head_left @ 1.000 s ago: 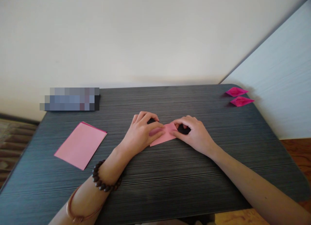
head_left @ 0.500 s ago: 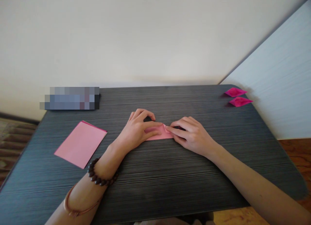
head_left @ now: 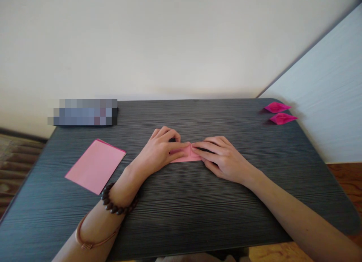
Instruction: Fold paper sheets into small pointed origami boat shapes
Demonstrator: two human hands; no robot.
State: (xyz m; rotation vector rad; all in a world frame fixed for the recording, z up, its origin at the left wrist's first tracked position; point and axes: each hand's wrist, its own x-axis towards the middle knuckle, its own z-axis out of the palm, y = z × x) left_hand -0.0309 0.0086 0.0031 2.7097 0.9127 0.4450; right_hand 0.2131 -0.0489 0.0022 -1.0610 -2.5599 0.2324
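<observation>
A narrow folded strip of pink paper (head_left: pixel 185 158) lies on the dark table between my two hands. My left hand (head_left: pixel 160 148) holds its left part down, the thumb and index finger laid along it and the other fingers curled. At the right end my right hand (head_left: pixel 222 156) has its fingertips on a small folded flap, pressing it flat against the strip. My fingers cover both ends of the paper. Left of my left forearm lies a stack of square paper (head_left: pixel 96 165), light pink on top with a darker magenta edge showing beneath.
Two magenta folded paper pieces (head_left: pixel 283 118), pointed at both ends, sit at the far right corner of the dark table (head_left: pixel 181 216). A blurred-out box-like object (head_left: pixel 85 113) stands at the back left. A pale wall rises behind the table.
The small flap at the strip's right end, raised and slanted before, now lies flatter and squarer under my right fingers. My left hand stays in place. The view has shifted slightly.
</observation>
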